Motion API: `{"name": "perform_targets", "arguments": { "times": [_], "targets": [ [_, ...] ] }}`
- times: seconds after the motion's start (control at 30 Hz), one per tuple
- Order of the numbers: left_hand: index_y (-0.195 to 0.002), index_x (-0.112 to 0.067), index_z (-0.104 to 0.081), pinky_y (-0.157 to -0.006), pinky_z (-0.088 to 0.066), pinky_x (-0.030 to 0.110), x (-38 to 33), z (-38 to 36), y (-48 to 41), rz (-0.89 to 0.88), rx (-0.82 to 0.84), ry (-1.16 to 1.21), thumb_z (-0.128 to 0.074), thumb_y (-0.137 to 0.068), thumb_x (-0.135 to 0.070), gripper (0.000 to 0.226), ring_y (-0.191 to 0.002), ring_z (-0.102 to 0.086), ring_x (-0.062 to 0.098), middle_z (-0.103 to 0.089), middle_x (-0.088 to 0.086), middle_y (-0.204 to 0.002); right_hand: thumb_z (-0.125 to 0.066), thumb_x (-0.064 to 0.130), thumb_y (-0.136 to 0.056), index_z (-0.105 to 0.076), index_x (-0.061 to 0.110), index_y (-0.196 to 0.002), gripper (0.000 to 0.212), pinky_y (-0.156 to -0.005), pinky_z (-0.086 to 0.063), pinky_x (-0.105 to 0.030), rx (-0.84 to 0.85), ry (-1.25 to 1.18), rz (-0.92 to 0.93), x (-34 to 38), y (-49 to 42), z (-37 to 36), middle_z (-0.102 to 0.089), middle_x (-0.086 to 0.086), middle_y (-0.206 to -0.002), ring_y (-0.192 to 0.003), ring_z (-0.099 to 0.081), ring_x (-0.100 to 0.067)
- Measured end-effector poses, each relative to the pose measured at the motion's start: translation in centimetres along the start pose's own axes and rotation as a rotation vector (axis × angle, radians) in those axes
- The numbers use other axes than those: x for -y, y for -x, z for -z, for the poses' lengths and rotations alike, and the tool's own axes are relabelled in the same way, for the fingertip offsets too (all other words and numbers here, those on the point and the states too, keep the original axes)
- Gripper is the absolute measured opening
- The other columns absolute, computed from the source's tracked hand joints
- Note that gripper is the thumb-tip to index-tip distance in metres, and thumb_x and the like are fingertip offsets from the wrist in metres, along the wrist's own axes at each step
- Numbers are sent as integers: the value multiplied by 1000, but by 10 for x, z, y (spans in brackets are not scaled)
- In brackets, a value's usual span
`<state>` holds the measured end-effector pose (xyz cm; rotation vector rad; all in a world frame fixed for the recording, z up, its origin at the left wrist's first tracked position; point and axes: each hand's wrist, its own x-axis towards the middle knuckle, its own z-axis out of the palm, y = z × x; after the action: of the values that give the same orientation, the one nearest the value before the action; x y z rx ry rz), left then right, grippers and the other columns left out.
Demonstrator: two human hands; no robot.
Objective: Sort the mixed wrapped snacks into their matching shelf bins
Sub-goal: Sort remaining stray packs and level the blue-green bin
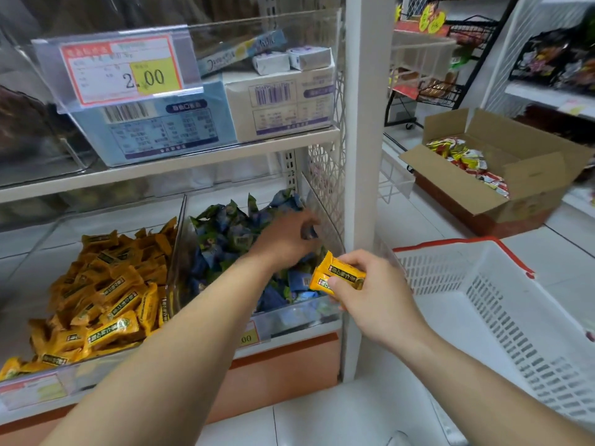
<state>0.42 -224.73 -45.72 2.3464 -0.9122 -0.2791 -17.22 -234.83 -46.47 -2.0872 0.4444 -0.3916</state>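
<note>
Two clear bins sit side by side on the lower shelf. The left bin (175, 252) is heaped with yellow wrapped snacks (106, 291). The right bin (325, 220) holds blue and green wrapped snacks (225, 236). My left hand (286, 239) reaches deep into the blue pile, its fingers curled around a blue snack (309, 233) at the back right. My right hand (370, 288) hovers at the front right corner of that bin and pinches two yellow snacks (338, 276).
A white shopping basket with a red rim (483, 284) sits on the floor at the right. An open cardboard box (502, 175) of red and yellow packets lies behind it. Boxed goods and a 2.00 price tag (122, 69) fill the upper shelf. A white shelf post (363, 156) stands between.
</note>
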Motion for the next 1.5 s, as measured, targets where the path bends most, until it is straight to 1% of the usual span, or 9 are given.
{"name": "perform_targets", "arguments": {
  "times": [0.3,0.5,0.6,0.77,0.93,1.1,1.23,1.37,1.5],
  "targets": [
    [-121,-37,-61,-88,-48,35,40,18,13,-121,44,-294,-70,-89,-23,35,-107,-55,13,-58,-7,-119,-71,30,-87,-62,34,-95,13,-51,-42,-9,-5,73,16,3,-3,-4,-67,16,-77,-69,-62,5],
    [-92,-40,-74,-72,-50,29,38,50,17,-6,248,-535,-64,-88,-34,13,-80,-60,-2,-67,-24,-87,-73,26,-86,-60,34,-89,16,-60,-41,-4,4,75,57,3,-3,0,-62,21,-76,-80,-53,20],
    [-64,-30,-71,-56,-45,29,28,51,9,24,224,-458,-64,-88,-39,26,-51,-55,-2,-60,-19,-54,-73,26,-86,-58,36,-88,18,-58,-40,-3,6,89,60,3,-2,1,-61,23,-76,-78,-55,18],
    [-107,-17,-70,-76,-50,34,12,19,-17,-66,-71,-270,-67,-89,-26,21,-87,-59,16,-60,-4,-93,-73,27,-86,-59,36,-87,16,-59,-40,-4,-1,95,64,-1,-2,3,-64,21,-75,-82,-54,17],
    [-102,-11,-56,-70,-44,35,31,-7,-36,58,-47,-341,-73,-79,-28,33,-89,-58,27,-59,11,-100,-72,31,-86,-62,34,-91,12,-55,-38,-3,15,108,58,-2,-2,4,-66,19,-78,-80,-54,19],
    [-123,-11,-56,-87,-51,40,38,-12,-46,65,51,-355,-72,-82,-39,52,-104,-62,29,-63,9,-115,-72,31,-86,-63,33,-93,11,-54,-38,-5,25,102,59,-4,-3,2,-66,19,-78,-78,-56,15],
    [-144,-19,-33,-95,-49,43,47,-8,-57,118,124,-458,-72,-79,-54,84,-117,-58,30,-55,8,-135,-72,32,-86,-63,33,-92,11,-53,-38,-6,22,111,56,-4,-4,2,-66,20,-79,-76,-58,8],
    [-144,-27,-28,-93,-48,37,54,-13,-58,93,132,-390,-72,-81,-51,80,-114,-60,29,-56,5,-137,-72,31,-84,-64,33,-90,10,-55,-39,-5,4,95,53,-4,-4,1,-66,20,-77,-80,-56,12],
    [-136,-31,-44,-95,-48,39,54,-11,-57,77,196,-318,-73,-81,-48,63,-113,-57,24,-57,-1,-134,-71,33,-85,-63,35,-91,10,-54,-39,-8,15,102,44,-3,-4,1,-66,20,-78,-82,-59,3]
  ]
}}
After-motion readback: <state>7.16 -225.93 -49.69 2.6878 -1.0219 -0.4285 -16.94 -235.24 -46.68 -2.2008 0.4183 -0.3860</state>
